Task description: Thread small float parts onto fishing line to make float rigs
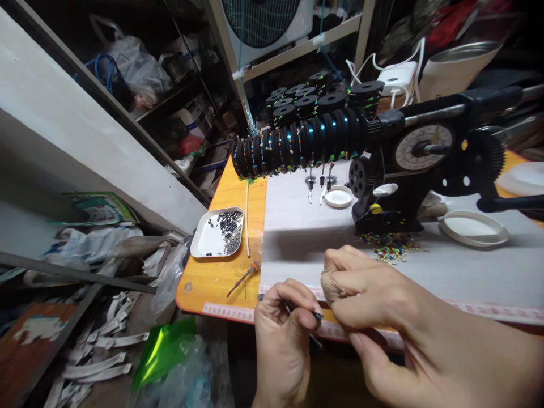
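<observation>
My left hand (284, 328) is closed in a pinch round a thin dark pin-like piece (313, 327) at the table's front edge. My right hand (382, 309) is closed too, its fingertips pressed against the left hand's at that same piece; the thumb is wrapped in a worn bandage. What exactly sits between the fingertips is too small to name. Behind the hands stands a black hand-cranked winding machine (425, 164) with a long shaft loaded with black spools (297, 148).
A white square tray (204, 241) of small black parts sits on the orange table (216, 277). White sheet (306, 238), small white dish (339, 197), white lid (474, 228), coloured beads (393, 249), a thin stick (243, 277). Cluttered shelves and floor debris at left.
</observation>
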Demonstrator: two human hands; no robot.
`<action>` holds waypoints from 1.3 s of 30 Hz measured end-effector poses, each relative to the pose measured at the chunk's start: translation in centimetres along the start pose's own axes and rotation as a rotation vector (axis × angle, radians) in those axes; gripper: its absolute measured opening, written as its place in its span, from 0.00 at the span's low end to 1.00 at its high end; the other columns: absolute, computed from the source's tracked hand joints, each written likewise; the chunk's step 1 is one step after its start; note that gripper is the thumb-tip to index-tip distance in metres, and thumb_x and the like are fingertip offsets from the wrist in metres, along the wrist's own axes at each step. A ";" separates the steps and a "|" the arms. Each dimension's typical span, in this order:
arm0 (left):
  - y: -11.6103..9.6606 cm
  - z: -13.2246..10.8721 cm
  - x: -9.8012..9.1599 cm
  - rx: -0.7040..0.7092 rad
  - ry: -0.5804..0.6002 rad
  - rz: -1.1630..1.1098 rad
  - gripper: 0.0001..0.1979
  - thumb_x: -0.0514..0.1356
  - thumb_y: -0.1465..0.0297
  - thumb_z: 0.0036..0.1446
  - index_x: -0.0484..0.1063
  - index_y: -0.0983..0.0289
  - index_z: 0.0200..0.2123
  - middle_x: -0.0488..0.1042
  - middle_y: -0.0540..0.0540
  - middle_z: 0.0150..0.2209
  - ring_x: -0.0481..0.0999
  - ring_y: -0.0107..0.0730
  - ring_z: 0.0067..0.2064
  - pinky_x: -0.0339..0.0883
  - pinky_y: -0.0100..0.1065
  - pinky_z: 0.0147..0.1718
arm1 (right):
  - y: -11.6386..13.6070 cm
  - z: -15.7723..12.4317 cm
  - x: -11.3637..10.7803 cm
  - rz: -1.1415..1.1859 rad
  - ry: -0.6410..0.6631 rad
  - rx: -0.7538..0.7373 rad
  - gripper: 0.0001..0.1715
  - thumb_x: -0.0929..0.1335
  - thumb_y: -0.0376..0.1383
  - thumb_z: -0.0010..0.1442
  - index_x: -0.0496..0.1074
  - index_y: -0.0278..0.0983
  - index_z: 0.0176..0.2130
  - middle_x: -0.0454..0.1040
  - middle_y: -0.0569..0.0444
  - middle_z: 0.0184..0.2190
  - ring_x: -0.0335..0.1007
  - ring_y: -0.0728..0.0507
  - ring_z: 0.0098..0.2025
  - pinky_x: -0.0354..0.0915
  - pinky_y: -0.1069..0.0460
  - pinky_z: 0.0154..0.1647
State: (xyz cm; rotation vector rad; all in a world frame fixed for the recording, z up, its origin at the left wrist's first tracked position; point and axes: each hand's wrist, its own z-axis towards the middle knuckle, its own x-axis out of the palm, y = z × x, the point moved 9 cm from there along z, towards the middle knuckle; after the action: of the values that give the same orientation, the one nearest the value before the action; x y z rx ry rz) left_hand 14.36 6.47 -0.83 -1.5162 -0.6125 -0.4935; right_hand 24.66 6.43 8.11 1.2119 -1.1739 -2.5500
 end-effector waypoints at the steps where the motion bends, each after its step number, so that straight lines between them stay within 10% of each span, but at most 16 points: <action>1: 0.0 0.0 0.0 0.002 0.000 0.006 0.12 0.78 0.62 0.44 0.80 0.61 0.24 0.72 0.47 0.25 0.68 0.22 0.27 0.63 0.24 0.29 | 0.0 0.0 0.1 -0.005 0.010 0.003 0.12 0.62 0.22 0.50 0.58 0.37 0.25 0.61 0.61 0.25 0.57 0.48 0.31 0.56 0.46 0.41; 15: -3.3 -0.4 1.1 0.340 -0.015 0.392 0.08 0.76 0.71 0.49 0.79 0.62 0.26 0.76 0.50 0.25 0.75 0.25 0.28 0.68 0.23 0.27 | -0.1 0.6 -0.4 -0.221 -0.039 -0.090 0.09 0.62 0.27 0.58 0.62 0.37 0.27 0.64 0.56 0.26 0.58 0.46 0.30 0.52 0.49 0.31; 21: -4.0 0.1 0.9 0.342 -0.070 0.316 0.11 0.77 0.68 0.47 0.78 0.62 0.27 0.78 0.48 0.26 0.77 0.24 0.28 0.73 0.22 0.31 | 1.3 0.3 -1.2 -0.416 -0.169 -0.275 0.10 0.59 0.30 0.71 0.69 0.33 0.43 0.73 0.51 0.31 0.65 0.44 0.30 0.59 0.50 0.29; 25: -3.4 0.7 0.8 0.294 -0.053 0.217 0.11 0.77 0.70 0.47 0.77 0.61 0.27 0.78 0.47 0.25 0.76 0.21 0.27 0.72 0.20 0.29 | 1.7 -0.1 -1.3 -0.373 -0.202 -0.325 0.14 0.61 0.30 0.72 0.66 0.31 0.56 0.77 0.46 0.40 0.73 0.44 0.38 0.67 0.51 0.36; 32: -1.9 0.6 1.4 0.130 0.057 0.030 0.15 0.77 0.63 0.46 0.83 0.57 0.38 0.80 0.49 0.31 0.74 0.18 0.28 0.70 0.18 0.31 | -0.1 -0.6 -3.0 -0.075 -0.296 -0.200 0.10 0.66 0.25 0.68 0.72 0.34 0.48 0.75 0.51 0.40 0.73 0.51 0.40 0.69 0.59 0.40; 39: -3.6 0.3 2.5 0.364 0.086 0.217 0.02 0.71 0.68 0.57 0.83 0.57 0.32 0.76 0.48 0.31 0.75 0.24 0.35 0.70 0.22 0.36 | -0.5 0.0 -3.4 0.097 -0.283 -0.129 0.06 0.69 0.30 0.68 0.74 0.37 0.46 0.76 0.54 0.34 0.74 0.50 0.34 0.68 0.58 0.33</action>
State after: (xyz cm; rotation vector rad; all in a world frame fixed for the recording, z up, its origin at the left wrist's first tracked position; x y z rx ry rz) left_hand 13.87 6.89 3.50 -1.1908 -0.4368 -0.2617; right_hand 27.12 8.02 9.94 0.7663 -1.0640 -2.7371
